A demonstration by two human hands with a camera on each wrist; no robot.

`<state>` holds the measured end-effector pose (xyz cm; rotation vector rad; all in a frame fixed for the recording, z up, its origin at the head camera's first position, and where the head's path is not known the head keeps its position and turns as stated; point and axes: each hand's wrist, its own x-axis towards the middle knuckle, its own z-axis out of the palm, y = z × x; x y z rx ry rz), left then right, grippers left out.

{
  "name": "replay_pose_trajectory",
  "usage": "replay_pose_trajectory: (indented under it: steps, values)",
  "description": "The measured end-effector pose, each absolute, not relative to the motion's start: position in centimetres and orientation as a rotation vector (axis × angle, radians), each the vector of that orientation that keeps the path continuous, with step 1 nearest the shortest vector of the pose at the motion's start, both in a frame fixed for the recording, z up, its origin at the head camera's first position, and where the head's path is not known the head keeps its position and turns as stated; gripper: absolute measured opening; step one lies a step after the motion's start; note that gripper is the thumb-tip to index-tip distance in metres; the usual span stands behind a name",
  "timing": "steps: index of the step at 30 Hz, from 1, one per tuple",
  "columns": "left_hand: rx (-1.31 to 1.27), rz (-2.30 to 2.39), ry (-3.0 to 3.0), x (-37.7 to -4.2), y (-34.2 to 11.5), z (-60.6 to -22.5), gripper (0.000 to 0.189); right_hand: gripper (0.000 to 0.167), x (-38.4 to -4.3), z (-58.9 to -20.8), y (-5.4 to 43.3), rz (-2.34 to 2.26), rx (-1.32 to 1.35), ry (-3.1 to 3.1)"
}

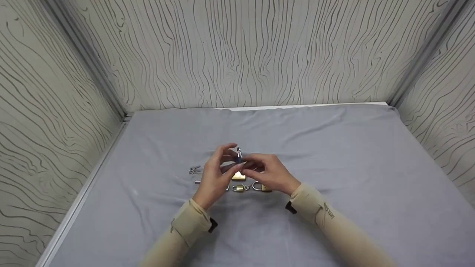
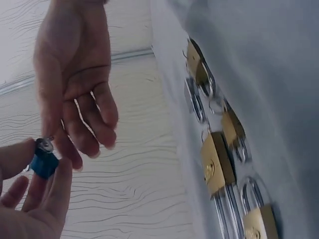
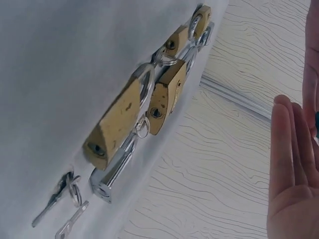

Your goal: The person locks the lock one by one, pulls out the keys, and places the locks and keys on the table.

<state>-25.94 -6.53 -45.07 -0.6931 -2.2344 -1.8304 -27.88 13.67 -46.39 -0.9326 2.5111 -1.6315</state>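
My left hand (image 1: 214,172) holds a small blue padlock (image 2: 45,165) between thumb and fingers, raised over the cloth with its silver shackle (image 1: 239,151) pointing up in the head view. From the other side my right hand (image 1: 271,172) brings thumb and index finger together at the padlock's keyhole end. A tiny silver glint shows between those fingertips in the left wrist view, like a key mostly hidden by them. The other fingers of the right hand stretch loosely past the lock. Below both hands lie several brass padlocks (image 3: 117,124).
Loose keys on rings (image 1: 195,170) lie left of the brass locks. A silver padlock (image 3: 112,174) rests among them in the right wrist view. Wrinkled grey cloth (image 1: 352,167) covers the table, and patterned panels (image 1: 237,55) enclose its back and sides.
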Motion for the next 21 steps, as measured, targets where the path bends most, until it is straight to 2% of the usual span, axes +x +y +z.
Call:
replay_pose_trajectory:
  steps: [9,14,21]
  values:
    - [-0.623,-1.807,-2.19,-25.6,-5.7,-45.2,0.036,0.041,-27.3,-46.4,13.3,-1.764,-0.976,2.459]
    - [-0.635,-1.922,-2.118,-25.7,-5.4,-45.3,0.03,0.039,-27.2,-46.6,13.1,-1.993,-0.813,2.243]
    - [-0.682,-2.117,-2.064,-25.8,-5.5,-45.3,0.032,0.042,-27.3,-46.8,13.5,-2.238,-0.542,1.957]
